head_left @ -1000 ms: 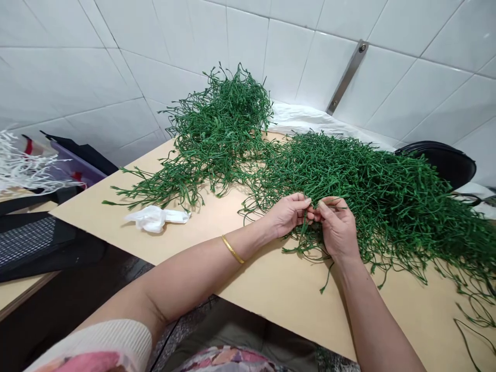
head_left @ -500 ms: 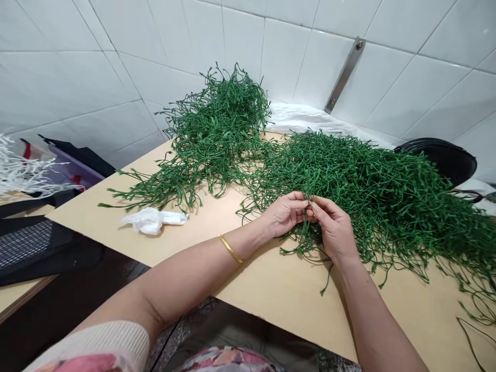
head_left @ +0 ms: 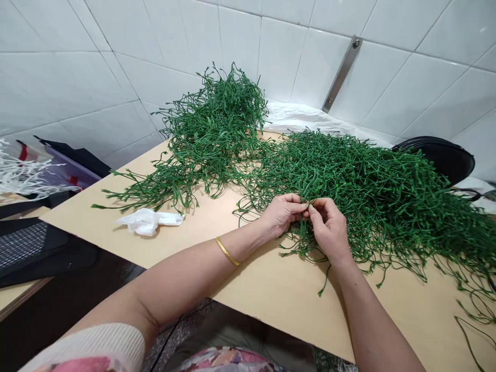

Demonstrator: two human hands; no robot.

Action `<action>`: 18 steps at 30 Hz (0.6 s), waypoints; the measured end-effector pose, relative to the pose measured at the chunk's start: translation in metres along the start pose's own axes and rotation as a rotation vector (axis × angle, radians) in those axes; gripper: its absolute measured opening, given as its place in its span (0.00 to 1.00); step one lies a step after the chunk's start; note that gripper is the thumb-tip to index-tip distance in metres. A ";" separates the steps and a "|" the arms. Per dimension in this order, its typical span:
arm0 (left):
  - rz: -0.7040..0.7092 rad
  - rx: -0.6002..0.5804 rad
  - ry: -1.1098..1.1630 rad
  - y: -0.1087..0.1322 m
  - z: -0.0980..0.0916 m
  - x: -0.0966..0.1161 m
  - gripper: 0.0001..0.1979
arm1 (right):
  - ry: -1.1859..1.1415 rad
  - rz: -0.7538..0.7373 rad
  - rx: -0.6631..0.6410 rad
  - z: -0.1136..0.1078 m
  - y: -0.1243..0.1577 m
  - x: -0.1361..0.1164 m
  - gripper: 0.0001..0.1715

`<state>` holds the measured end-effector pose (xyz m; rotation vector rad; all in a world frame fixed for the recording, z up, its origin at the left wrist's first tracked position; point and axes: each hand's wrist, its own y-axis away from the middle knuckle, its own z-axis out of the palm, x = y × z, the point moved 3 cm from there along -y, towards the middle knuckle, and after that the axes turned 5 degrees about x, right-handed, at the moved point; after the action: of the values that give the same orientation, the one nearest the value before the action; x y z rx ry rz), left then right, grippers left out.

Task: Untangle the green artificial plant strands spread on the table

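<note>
Pinching one green twig [head_left: 304,231] with left hand [head_left: 282,214] and right hand [head_left: 329,230], fingertips shut tight on it. Right at the near edge of the big green pile [head_left: 380,191] on the counter [head_left: 271,294]. Off to the left, a white bag [head_left: 147,221].

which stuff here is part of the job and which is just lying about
In use: left hand, right hand, green sprig both pinch, big green heap, likely the far green heap.
Lying about: crumpled white plastic, white sprigs, black bag, black mesh item.
</note>
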<state>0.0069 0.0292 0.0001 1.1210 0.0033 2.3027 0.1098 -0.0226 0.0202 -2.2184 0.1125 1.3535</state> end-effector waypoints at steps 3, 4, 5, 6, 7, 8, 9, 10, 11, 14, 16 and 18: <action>0.005 -0.036 -0.076 0.001 0.000 0.001 0.13 | -0.046 0.049 -0.016 -0.001 -0.002 0.003 0.06; 0.007 -0.047 -0.105 0.001 0.001 0.002 0.12 | -0.053 0.057 -0.020 -0.001 -0.002 0.003 0.07; 0.010 -0.058 -0.131 0.002 0.001 0.002 0.11 | -0.064 0.068 -0.026 -0.001 -0.002 0.004 0.08; 0.016 -0.068 -0.149 0.002 0.002 0.002 0.09 | -0.080 0.084 -0.032 -0.001 -0.002 0.005 0.08; 0.020 -0.076 -0.160 0.002 0.002 0.002 0.09 | -0.099 0.103 -0.033 -0.001 -0.002 0.006 0.08; 0.022 -0.081 -0.163 0.002 0.002 0.002 0.09 | -0.119 0.120 -0.029 -0.001 -0.001 0.007 0.07; 0.019 -0.084 -0.159 0.002 0.003 0.002 0.09 | -0.137 0.132 -0.016 -0.001 -0.001 0.007 0.07; 0.013 -0.086 -0.149 0.002 0.003 0.001 0.09 | -0.152 0.138 0.004 0.000 0.000 0.007 0.06; 0.002 -0.082 -0.132 0.002 0.003 0.001 0.09 | -0.166 0.138 0.031 0.000 0.000 0.007 0.06; -0.039 -0.041 -0.059 0.001 0.001 0.001 0.10 | -0.246 0.151 0.122 0.001 0.002 0.005 0.07; -0.060 -0.020 -0.046 0.000 0.001 0.001 0.10 | -0.335 0.178 0.162 0.002 0.003 0.004 0.08; -0.071 -0.030 -0.073 0.000 0.001 0.000 0.09 | -0.437 0.190 0.179 0.004 0.003 0.002 0.08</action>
<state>0.0075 0.0287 0.0010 1.1706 -0.0184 2.1911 0.1066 -0.0231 0.0156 -1.7571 0.2776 1.8233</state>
